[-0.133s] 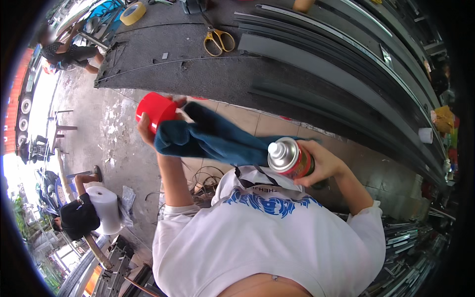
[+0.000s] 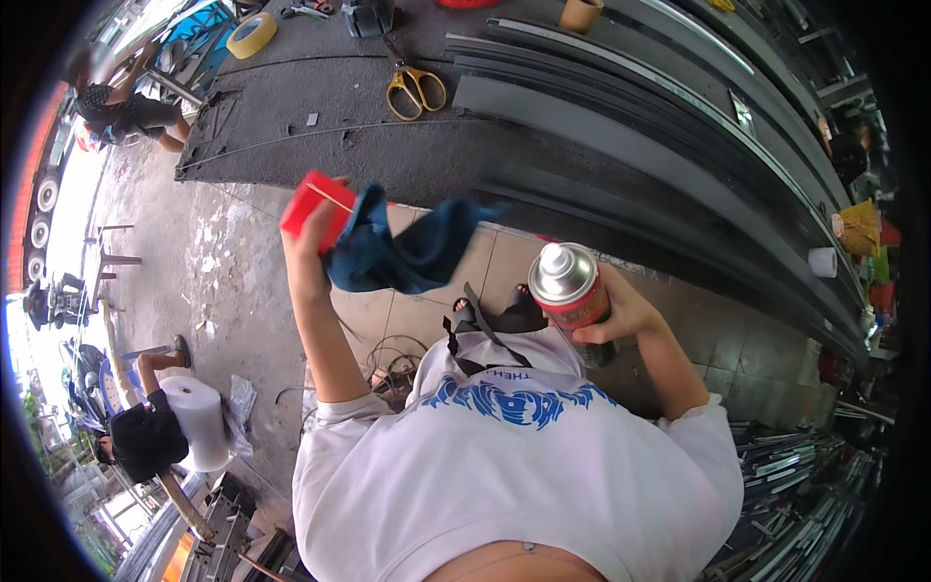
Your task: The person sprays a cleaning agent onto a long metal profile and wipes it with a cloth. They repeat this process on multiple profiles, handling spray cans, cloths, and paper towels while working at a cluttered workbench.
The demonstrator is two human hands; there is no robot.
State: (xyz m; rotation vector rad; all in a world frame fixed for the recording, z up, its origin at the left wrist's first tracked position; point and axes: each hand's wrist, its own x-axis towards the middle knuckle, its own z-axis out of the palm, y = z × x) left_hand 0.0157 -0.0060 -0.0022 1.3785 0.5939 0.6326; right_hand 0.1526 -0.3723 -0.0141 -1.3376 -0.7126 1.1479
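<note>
My left hand [image 2: 308,254] is raised in front of me, gripping a red cap [image 2: 312,207] together with a dark blue cloth [image 2: 402,250] that hangs to the right of it. My right hand [image 2: 621,312] holds a spray can [image 2: 570,289] upright, its silver top bare and its body red and dark. The can is close to my chest, just right of the cloth. Both hands are above the tiled floor, short of the workbench.
A dark workbench [image 2: 388,145] carries long grey metal profiles [image 2: 621,126], yellow-handled scissors [image 2: 417,87], a tape roll [image 2: 251,35] and a cardboard tube [image 2: 580,14]. A person crouches beside a bubble-wrap roll [image 2: 199,419] lower left; another person sits upper left. Metal bars lie stacked lower right.
My left hand has lifted slightly with the cap and cloth. The cloth has swung away from the can, which stays in my right hand.
</note>
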